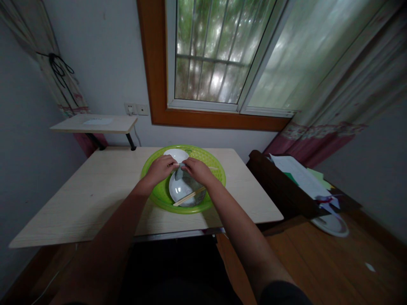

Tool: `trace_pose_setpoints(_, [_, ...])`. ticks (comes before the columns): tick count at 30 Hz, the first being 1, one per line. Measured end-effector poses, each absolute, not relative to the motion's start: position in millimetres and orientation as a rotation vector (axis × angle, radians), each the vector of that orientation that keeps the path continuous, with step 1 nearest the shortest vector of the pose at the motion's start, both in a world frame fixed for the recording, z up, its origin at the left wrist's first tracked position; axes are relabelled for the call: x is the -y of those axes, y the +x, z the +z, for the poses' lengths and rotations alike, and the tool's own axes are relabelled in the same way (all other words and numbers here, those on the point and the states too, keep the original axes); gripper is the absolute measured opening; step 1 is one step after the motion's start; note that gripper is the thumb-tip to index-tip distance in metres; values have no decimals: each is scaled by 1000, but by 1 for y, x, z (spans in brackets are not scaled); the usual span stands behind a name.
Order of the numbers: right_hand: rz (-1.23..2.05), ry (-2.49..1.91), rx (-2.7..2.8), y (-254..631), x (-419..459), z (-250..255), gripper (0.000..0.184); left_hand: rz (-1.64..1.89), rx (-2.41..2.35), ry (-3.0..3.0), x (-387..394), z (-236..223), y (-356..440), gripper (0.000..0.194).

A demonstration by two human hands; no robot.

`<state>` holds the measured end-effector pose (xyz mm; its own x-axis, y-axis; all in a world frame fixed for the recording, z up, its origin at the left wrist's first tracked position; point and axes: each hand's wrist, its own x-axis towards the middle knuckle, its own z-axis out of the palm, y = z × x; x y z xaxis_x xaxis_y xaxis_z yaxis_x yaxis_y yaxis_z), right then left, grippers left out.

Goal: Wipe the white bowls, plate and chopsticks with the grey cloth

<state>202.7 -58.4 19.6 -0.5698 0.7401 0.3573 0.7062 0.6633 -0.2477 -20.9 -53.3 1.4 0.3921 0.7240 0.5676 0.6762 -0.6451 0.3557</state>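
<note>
Both my hands are over a lime-green plastic basin (158,202) on the table. My left hand (160,169) is closed, pinching a thin light chopstick (213,168) whose far end sticks out past my right hand. Closed around a grey-green cloth (179,173), my right hand (197,170) presses it against the stick between the hands. The cloth's loose end hangs down over a shiny white bowl (178,189) in the basin. Across that bowl's front lie wooden chopsticks (188,197). Behind my fingers sits another white bowl (176,155), partly hidden.
The pale wooden table (108,186) carries a small raised shelf (95,123) with black legs at its back left. To the right stands a dark brown piece of furniture (270,182) with papers (297,173) on it. A window (219,55) is ahead.
</note>
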Motion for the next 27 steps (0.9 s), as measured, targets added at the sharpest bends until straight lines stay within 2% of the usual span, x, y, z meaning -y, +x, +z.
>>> trace_pose_setpoints(11, [88, -1325, 2288, 209, 54, 22, 25, 1386, -1641, 2343, 49, 5, -30, 21])
trace_pose_setpoints(22, [83, -1290, 2411, 203, 60, 24, 24, 1124, -1540, 2731, 60, 8, -22, 14])
trace_pose_setpoints(27, [87, -1291, 2402, 203, 58, 22, 25, 1126, -1527, 2698, 58, 7, -25, 14])
